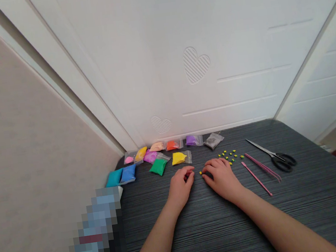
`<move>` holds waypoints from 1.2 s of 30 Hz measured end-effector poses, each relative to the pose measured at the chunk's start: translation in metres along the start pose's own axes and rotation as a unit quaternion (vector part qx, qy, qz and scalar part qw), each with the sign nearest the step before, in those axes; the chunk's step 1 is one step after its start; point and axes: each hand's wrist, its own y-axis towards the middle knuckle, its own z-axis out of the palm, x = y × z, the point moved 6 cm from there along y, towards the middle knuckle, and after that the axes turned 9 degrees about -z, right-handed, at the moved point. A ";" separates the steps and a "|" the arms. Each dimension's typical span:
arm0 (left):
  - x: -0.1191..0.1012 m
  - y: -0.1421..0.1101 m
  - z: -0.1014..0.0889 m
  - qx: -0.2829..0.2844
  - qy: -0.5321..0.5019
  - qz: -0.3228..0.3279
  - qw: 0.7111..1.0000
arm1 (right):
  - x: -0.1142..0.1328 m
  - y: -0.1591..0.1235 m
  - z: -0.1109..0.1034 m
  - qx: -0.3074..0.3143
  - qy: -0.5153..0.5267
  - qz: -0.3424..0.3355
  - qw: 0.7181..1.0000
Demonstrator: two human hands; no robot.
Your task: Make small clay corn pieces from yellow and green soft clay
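Note:
My left hand (pixel 179 189) rests on the dark table with its fingers curved and a gap between thumb and index finger; nothing shows in it. My right hand (pixel 222 179) lies opposite, its thumb and index fingertips drawn together at a tiny yellow clay piece (pixel 200 173). Just beyond the right hand are several small yellow-and-green clay bits (pixel 231 154), some partly hidden behind its knuckles. In front of the left hand lie a bag of yellow clay (pixel 178 158) and a bag of green clay (pixel 158 167).
Right of the hands lie a pink modelling stick (pixel 257 179), pink tweezers (pixel 263 167) and black-handled scissors (pixel 274 155). More clay bags, including orange (pixel 173 145), purple (pixel 191 140), grey (pixel 213 140) and blue (pixel 128 174), line the back and left edge. A blurred-out object (pixel 95 228) stands left.

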 end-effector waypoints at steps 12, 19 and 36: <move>-0.007 -0.003 0.007 0.039 0.050 0.026 0.998 | 0.001 -0.002 -0.001 0.003 -0.010 0.004 1.000; -0.012 -0.004 0.006 0.041 0.066 0.051 0.996 | 0.001 -0.002 -0.001 0.008 -0.015 0.006 1.000; -0.014 -0.006 0.007 0.041 0.089 0.068 0.993 | 0.001 -0.002 -0.001 0.017 -0.009 0.004 1.000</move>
